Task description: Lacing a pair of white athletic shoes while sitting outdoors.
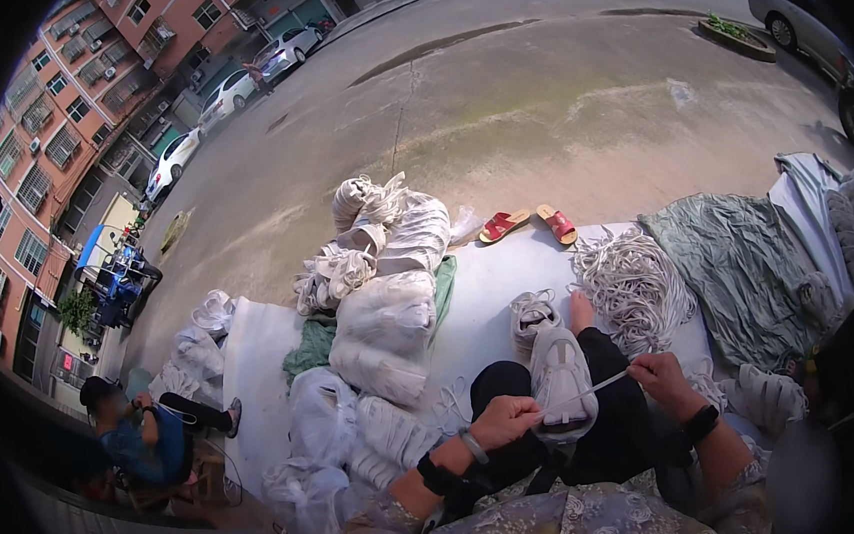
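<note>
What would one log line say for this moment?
left hand: grips shoe | right hand: pulls white lace taut | nearby: lace pile, second shoe

I count two pale sneakers: one (561,378) on my lap and a second (531,313) just beyond it on the white sheet (497,273). Two red sandals (504,225) lie at the sheet's far edge, one loose heap of white laces (631,283) sits to my right, and one lace (593,389) runs between my two hands. Three white cars (228,94) stand parked along the building, and one other person (138,435) sits low on my left.
</note>
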Demonstrator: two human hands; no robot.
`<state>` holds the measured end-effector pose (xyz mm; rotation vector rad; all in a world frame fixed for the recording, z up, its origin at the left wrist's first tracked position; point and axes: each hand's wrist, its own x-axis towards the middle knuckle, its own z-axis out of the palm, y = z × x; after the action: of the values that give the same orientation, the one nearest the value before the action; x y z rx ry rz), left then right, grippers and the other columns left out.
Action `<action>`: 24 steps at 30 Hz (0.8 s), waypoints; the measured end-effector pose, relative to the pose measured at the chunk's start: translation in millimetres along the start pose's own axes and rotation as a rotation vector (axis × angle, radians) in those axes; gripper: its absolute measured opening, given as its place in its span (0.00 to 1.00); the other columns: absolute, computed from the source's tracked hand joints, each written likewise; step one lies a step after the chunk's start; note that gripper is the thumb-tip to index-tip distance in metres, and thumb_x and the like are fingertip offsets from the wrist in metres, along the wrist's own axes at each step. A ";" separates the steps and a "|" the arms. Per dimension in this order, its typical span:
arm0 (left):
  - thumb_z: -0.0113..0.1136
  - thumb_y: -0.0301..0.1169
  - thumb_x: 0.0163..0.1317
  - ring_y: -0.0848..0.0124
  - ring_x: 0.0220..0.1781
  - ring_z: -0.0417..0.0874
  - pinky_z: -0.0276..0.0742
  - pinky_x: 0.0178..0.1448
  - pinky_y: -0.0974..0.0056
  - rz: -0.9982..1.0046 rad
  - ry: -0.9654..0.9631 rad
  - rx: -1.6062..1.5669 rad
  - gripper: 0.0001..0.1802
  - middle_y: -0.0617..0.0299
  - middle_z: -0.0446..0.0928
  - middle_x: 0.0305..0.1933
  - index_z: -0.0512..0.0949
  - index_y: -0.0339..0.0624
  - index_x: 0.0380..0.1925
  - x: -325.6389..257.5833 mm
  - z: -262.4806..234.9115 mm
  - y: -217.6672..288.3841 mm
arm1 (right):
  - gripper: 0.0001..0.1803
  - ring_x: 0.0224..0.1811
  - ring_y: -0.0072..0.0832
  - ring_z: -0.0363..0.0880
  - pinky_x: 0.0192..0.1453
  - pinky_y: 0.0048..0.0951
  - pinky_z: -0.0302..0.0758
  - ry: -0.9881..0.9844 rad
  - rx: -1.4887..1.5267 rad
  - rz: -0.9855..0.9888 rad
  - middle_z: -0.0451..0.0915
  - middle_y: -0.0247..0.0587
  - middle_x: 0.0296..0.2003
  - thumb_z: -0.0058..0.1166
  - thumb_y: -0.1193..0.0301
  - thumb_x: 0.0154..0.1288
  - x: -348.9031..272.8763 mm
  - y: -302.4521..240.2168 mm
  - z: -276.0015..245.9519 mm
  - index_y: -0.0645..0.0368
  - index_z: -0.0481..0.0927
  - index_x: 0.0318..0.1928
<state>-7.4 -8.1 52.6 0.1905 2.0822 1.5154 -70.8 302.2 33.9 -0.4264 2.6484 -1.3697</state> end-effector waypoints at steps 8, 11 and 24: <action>0.55 0.37 0.54 0.68 0.20 0.75 0.69 0.27 0.65 0.050 0.131 0.246 0.12 0.56 0.72 0.17 0.77 0.38 0.27 6.2 8.8 -2.4 | 0.13 0.30 0.45 0.76 0.36 0.43 0.71 0.264 -0.548 0.100 0.77 0.46 0.23 0.48 0.63 0.52 13.1 79.2 26.2 0.58 0.76 0.20; 0.55 0.37 0.53 0.64 0.26 0.78 0.72 0.33 0.64 0.157 0.181 0.482 0.12 0.53 0.75 0.24 0.78 0.40 0.30 20.0 11.9 -25.5 | 0.19 0.30 0.44 0.77 0.36 0.43 0.71 0.013 -0.435 0.012 0.78 0.46 0.24 0.48 0.53 0.56 17.0 33.0 43.8 0.57 0.76 0.25; 0.52 0.40 0.57 0.58 0.29 0.78 0.72 0.35 0.62 0.144 -0.047 0.551 0.14 0.51 0.76 0.27 0.77 0.40 0.30 42.6 28.1 -51.3 | 0.26 0.23 0.43 0.77 0.24 0.41 0.69 -0.202 -0.473 -0.350 0.75 0.48 0.17 0.43 0.47 0.61 -3.3 18.9 103.2 0.62 0.68 0.34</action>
<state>-18.5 15.2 -15.0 0.5833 2.4447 0.9625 -46.2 233.3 -41.4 -1.0607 2.7924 -0.6902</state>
